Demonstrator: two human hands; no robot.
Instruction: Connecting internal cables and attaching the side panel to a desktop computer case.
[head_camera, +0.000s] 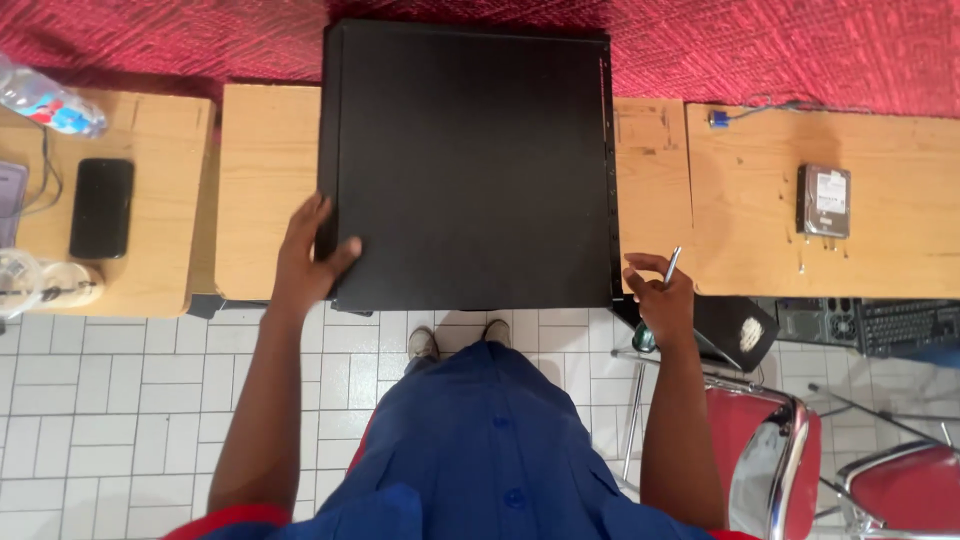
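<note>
So far the black case (470, 165) lies flat on the wooden table (265, 190) with its side panel closed and nothing taken off; opening it looks not yet begun. The left hand (305, 255) grips the case's near left corner, thumb on top and fingers spread along the edge. The right hand (660, 290) sits just off the near right corner, not touching, fingers closed around a screwdriver (668, 270) whose shaft points up and away. A hard drive (823, 200) lies well right of that hand.
</note>
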